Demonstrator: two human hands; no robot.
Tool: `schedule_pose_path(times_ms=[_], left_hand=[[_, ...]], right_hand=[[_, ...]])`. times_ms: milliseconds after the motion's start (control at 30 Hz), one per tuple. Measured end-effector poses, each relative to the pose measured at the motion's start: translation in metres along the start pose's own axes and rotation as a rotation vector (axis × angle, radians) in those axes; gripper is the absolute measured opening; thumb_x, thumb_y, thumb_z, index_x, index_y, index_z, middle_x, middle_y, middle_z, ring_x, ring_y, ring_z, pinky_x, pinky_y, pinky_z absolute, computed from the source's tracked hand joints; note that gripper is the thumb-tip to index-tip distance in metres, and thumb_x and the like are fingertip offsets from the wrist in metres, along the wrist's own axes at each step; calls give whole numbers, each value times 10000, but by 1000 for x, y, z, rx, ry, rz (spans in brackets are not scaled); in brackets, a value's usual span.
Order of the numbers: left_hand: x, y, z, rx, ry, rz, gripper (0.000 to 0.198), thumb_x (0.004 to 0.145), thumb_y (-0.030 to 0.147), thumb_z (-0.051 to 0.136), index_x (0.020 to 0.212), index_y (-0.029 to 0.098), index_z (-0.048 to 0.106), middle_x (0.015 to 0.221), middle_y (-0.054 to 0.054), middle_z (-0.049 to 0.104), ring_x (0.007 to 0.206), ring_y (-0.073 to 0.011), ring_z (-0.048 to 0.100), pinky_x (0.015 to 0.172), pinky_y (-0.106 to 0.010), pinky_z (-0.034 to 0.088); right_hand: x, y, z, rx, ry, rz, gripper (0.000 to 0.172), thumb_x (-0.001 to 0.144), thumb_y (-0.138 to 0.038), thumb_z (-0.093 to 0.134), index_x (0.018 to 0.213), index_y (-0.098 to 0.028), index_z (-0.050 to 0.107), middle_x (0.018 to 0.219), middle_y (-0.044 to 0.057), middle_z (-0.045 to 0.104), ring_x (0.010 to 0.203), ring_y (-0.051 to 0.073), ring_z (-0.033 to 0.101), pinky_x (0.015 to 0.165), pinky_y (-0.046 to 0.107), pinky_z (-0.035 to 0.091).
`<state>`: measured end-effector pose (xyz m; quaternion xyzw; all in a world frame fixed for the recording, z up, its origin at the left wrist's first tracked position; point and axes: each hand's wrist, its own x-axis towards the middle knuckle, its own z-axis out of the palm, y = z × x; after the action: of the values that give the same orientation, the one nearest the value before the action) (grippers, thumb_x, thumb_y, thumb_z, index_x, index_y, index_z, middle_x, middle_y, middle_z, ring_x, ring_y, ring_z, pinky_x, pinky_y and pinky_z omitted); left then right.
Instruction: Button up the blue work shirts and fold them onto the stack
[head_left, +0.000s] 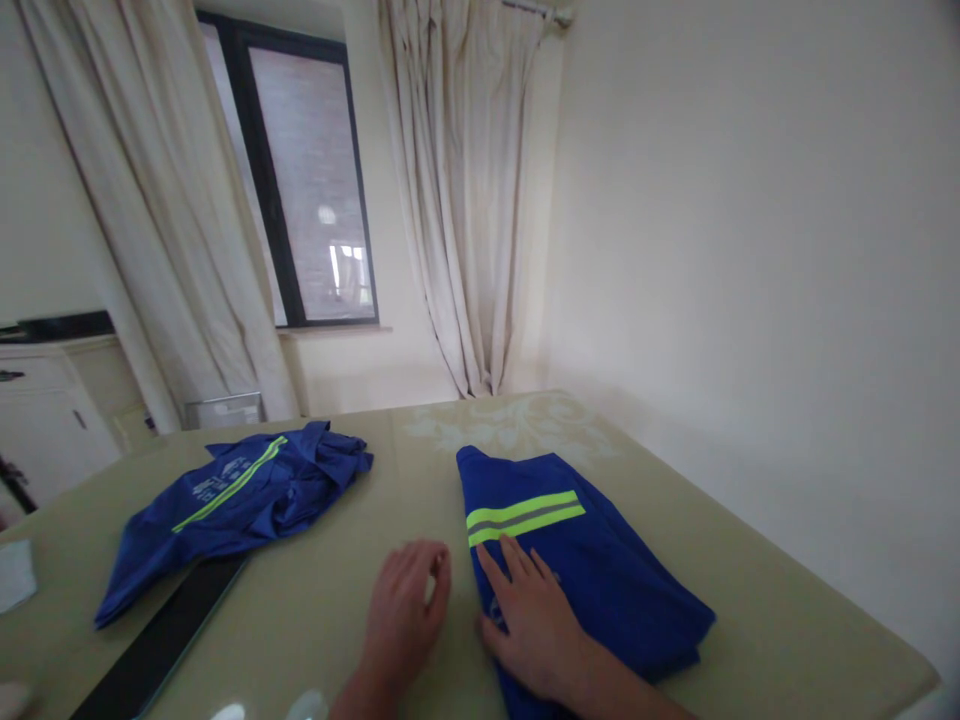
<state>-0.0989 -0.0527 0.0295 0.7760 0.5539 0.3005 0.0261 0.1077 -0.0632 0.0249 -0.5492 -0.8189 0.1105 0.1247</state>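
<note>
A folded dark-blue garment with a yellow-green and grey reflective stripe lies on the table. My right hand rests flat on it, fingers spread just below the stripe, partly covering some pale printing. Just left of this garment is my left hand, apart from it and over the bare tabletop. Its fingers are curled toward the thumb, leaving a small loop with nothing visible inside. Farther left, a second blue garment lies rumpled, with a similar stripe and white printed characters.
A long black flat strip runs from under the left garment toward the near edge. The table has a glossy greenish cover and meets a plain wall on the right. Curtains flank a dark-framed window; a white cabinet stands left.
</note>
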Motion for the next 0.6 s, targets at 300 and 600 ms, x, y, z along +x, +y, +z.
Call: schedule_pose_path(times_ms=[300,600], left_hand=[[37,-83,-3,421,369,-677,609,962,428,452,1545,275,366,1686,-193,139,1511,-427,201,1076,-641,311],[23,-172,-29,364,280,-825,637,961,584,355,1534,309,305,1644,-117,334,1483,-521,191,1014,-723,304]], right_hand=[[-11,32,11,-219,-32,42,778,800,-256,622,1551,-198,428,1574,222,402,1326,417,544,1052,506,482],[116,148,-68,-200,89,225,679,838,-15,453,1478,-229,530,1561,123,470,1346,266,544,1055,379,459]])
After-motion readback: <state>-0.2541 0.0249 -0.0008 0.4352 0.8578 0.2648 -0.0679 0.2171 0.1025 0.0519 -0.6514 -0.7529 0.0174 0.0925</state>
